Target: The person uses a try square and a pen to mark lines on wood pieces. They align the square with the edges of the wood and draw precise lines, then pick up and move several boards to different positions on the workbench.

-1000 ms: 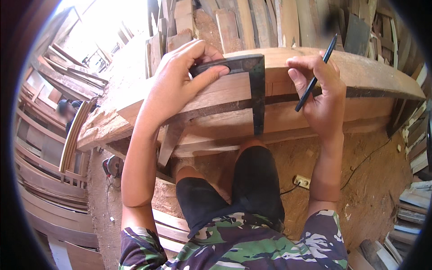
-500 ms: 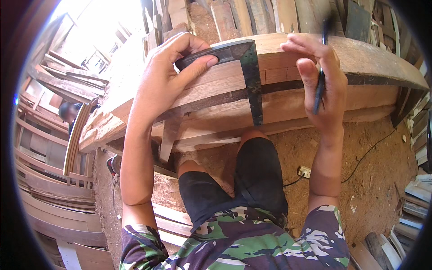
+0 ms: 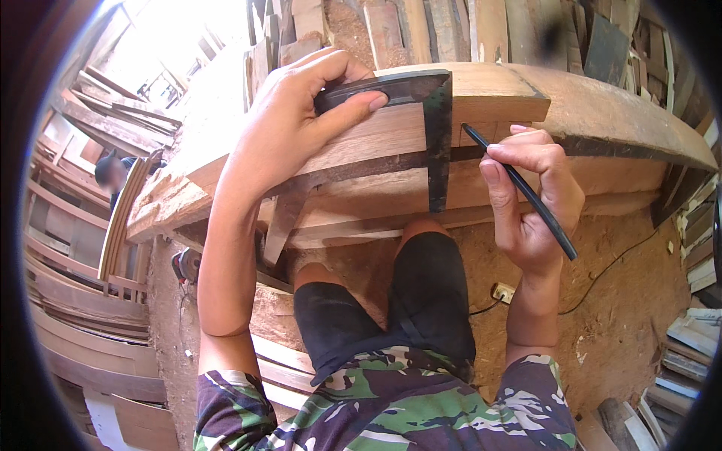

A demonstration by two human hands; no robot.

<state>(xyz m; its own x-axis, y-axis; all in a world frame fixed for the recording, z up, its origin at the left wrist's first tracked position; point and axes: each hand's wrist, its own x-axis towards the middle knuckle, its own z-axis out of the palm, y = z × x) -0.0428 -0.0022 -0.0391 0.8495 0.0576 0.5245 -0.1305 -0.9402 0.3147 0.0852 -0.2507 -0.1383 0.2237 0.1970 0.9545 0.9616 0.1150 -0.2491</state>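
Observation:
My left hand (image 3: 316, 105) grips the dark stock of a try square (image 3: 438, 146), thumb in front and fingers behind. The stock lies along the upper edge of a light brown wooden piece (image 3: 361, 135), and the square's blade hangs down across its near face. In my right hand (image 3: 538, 195) a black pencil (image 3: 530, 192) is pinched between thumb and fingers. The pencil's upper tip is at the wood face, just right of the blade. Thin lines show on the wood beside that tip. I cannot tell whether the tip touches.
A long curved board (image 3: 632, 120) stretches away to the right. Planks (image 3: 383, 37) stand along the back, and curved wooden frames (image 3: 90, 301) are stacked at left, near another person (image 3: 113, 173). A power socket (image 3: 502, 292) with a cord lies on the dirt floor.
The try square and my left hand have shifted right along the wood. My right hand has turned the pencil from upright to slanted, its tip now near the blade.

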